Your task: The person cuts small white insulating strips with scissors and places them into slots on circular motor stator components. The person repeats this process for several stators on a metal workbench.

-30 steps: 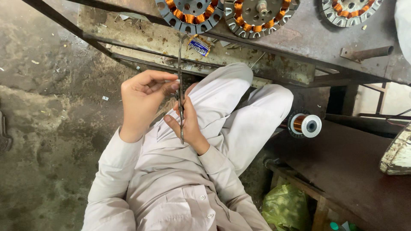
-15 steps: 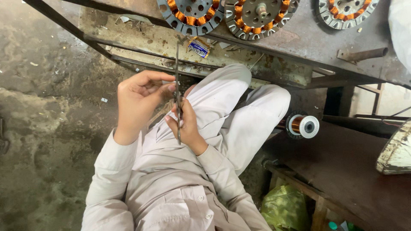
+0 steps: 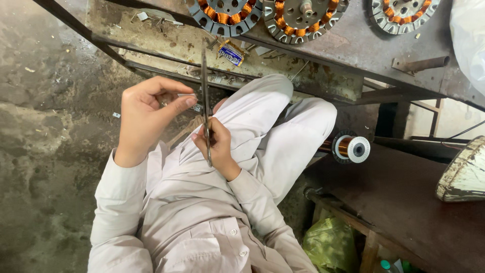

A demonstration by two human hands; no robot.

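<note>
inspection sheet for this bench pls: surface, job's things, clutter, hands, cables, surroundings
Surface: rusty metal bench, scraps on its lower ledge.
Job's things: long thin metal strip in the right hand's grip; three copper-wound motor cores on the bench.
Clutter: small blue packet, metal bar.
Hands: left hand pinching a small pale piece, unclear what; right hand gripping the strip.
Cables: copper wire spool.
Surroundings: concrete floor, green bag.

Three stators wound with copper sit on the desk (image 3: 353, 48): one (image 3: 225, 15), a second (image 3: 303, 17), a third (image 3: 401, 12). One wire spool (image 3: 352, 147). One long metal tool (image 3: 205, 101). One small blue packet (image 3: 231, 53). One green bag (image 3: 331, 242). Two hands: left (image 3: 146, 114), right (image 3: 217, 146).
</note>
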